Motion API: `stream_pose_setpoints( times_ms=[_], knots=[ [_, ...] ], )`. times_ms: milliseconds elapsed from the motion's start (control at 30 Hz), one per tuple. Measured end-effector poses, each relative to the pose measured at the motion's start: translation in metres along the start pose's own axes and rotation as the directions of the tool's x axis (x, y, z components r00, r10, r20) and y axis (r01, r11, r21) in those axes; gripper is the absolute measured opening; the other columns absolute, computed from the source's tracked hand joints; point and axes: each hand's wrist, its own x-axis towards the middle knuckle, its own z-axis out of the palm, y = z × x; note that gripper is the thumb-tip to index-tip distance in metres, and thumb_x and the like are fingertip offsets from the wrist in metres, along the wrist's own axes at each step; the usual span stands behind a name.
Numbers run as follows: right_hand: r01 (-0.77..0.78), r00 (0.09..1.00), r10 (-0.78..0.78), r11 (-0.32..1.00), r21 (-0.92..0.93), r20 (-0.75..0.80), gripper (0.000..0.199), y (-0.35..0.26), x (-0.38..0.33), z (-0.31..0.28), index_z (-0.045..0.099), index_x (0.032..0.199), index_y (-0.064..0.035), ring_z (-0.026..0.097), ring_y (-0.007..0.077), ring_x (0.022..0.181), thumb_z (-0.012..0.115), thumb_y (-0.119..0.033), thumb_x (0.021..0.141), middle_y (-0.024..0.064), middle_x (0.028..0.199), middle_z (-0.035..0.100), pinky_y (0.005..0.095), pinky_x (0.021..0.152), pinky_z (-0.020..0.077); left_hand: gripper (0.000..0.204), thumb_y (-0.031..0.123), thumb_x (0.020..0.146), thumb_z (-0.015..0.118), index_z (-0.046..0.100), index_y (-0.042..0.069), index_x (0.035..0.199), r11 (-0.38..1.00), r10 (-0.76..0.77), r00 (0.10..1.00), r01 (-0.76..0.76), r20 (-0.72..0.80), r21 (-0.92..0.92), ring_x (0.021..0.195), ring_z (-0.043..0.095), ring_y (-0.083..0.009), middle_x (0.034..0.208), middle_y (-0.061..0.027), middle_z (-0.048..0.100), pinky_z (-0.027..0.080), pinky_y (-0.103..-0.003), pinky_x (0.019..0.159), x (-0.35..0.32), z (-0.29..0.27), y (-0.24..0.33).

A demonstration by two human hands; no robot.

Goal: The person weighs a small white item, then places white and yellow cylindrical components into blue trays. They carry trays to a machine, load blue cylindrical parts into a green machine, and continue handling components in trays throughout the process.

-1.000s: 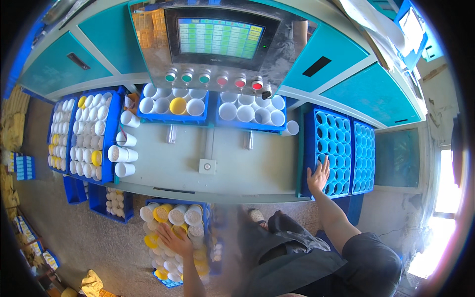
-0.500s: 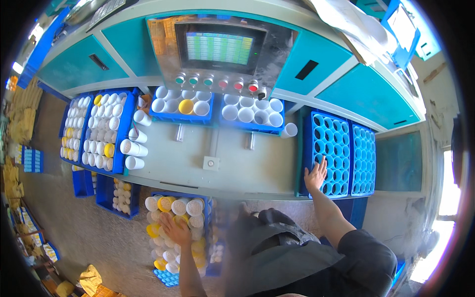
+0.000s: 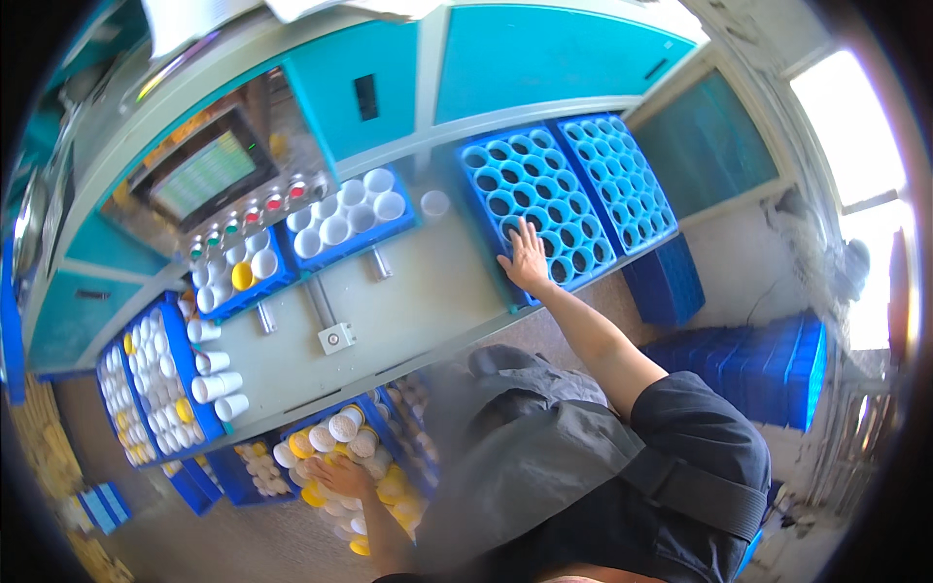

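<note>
My right hand [image 3: 528,257] lies with fingers stretched over the near left edge of a blue tray with round dark holes [image 3: 541,189] on the worktop. A similar holed blue tray [image 3: 619,180] stands against its right side. At the lower left, my left hand [image 3: 342,478] rests open and spread on white and yellow cup-like pieces [image 3: 355,434], some with speckled ends. They are stacked in a blue crate [image 3: 389,416] below the worktop's front edge. Neither hand grips anything that I can see.
The grey worktop [image 3: 418,306] carries a blue crate of white cups [image 3: 352,231], another with one yellow cup [image 3: 243,277], a small switch box [image 3: 337,337] and several cups lying sideways [image 3: 216,386]. Behind stands a control panel with a screen [image 3: 202,175]. Blue crates [image 3: 753,364] stand at right.
The view has swung to the right, so the worktop now slants and the stacked blue crates at right show. Both hands stay on the same tray and pile.
</note>
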Motion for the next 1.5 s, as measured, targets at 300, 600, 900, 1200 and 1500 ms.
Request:
stream_pose_setpoints(
  times_ms=[300, 600, 900, 1200, 1500],
  knots=[
    [0.249, 0.958, -0.261, 0.962, 0.111, 0.117, 0.059, 0.058, -0.106, -0.047, 0.049, 0.141, -0.0036, 0.033, 0.0370, 0.147, 0.068, -0.020, 0.088, 0.0176, 0.156, 0.039, 0.0500, 0.120, 0.0292, 0.046, 0.031, 0.103, 0.052, 0.055, 0.001, 0.138, 0.962, 0.147, 0.980, -0.110, -0.137, 0.248, 0.138, 0.043, -0.0436, 0.144, -0.0210, 0.052, 0.037, -0.054, 0.111, 0.032, -0.020, 0.023],
    [-0.016, 0.993, -0.013, 0.971, 0.238, 0.121, 0.046, 0.151, -0.166, -0.083, 0.056, 0.129, -0.0028, 0.051, 0.0394, 0.127, 0.066, -0.016, 0.086, 0.0198, 0.140, 0.052, 0.0476, 0.107, 0.0439, 0.051, 0.003, 0.093, 0.064, 0.048, 0.002, 0.142, 0.767, 0.333, 0.911, -0.411, -0.241, -0.492, 0.137, 0.043, -0.0392, 0.146, -0.0218, 0.047, 0.033, -0.051, 0.114, 0.038, -0.032, 0.322],
    [0.039, 0.995, 0.003, 0.913, 0.405, -0.103, 0.046, 0.255, -0.085, -0.112, 0.056, 0.127, -0.0011, 0.056, 0.0413, 0.118, 0.067, -0.007, 0.083, 0.0221, 0.135, 0.055, 0.0483, 0.101, 0.0478, 0.066, 0.028, 0.094, 0.065, 0.040, 0.001, 0.150, 0.514, 0.804, 0.594, -0.660, 0.038, -0.547, 0.149, 0.026, -0.0435, 0.158, -0.0252, 0.032, 0.025, -0.055, 0.119, -0.098, -0.001, 0.583],
    [0.014, 0.993, -0.067, 0.880, 0.475, 0.093, 0.042, 0.347, -0.011, -0.159, 0.056, 0.129, -0.0033, 0.065, 0.0369, 0.101, 0.065, -0.003, 0.088, 0.0186, 0.110, 0.064, 0.0423, 0.085, 0.0543, 0.059, 0.037, 0.092, 0.065, 0.054, 0.009, 0.142, 0.614, 0.785, 0.604, -0.729, 0.138, -0.302, 0.152, 0.019, -0.0408, 0.164, -0.0221, 0.023, 0.024, -0.054, 0.119, -0.144, 0.022, 0.632],
    [0.414, 0.902, -0.432, 0.871, 0.265, 0.013, 0.062, 0.227, 0.080, -0.110, 0.047, 0.144, -0.0096, 0.049, 0.0388, 0.129, 0.071, -0.021, 0.088, 0.0183, 0.146, 0.045, 0.0493, 0.105, 0.0400, 0.044, 0.034, 0.093, 0.066, 0.065, 0.004, 0.125, 0.648, 0.747, 0.639, -0.640, 0.183, -0.413, 0.152, 0.021, -0.0407, 0.163, -0.0232, 0.026, 0.024, -0.054, 0.119, -0.139, 0.019, 0.630]
  ],
)
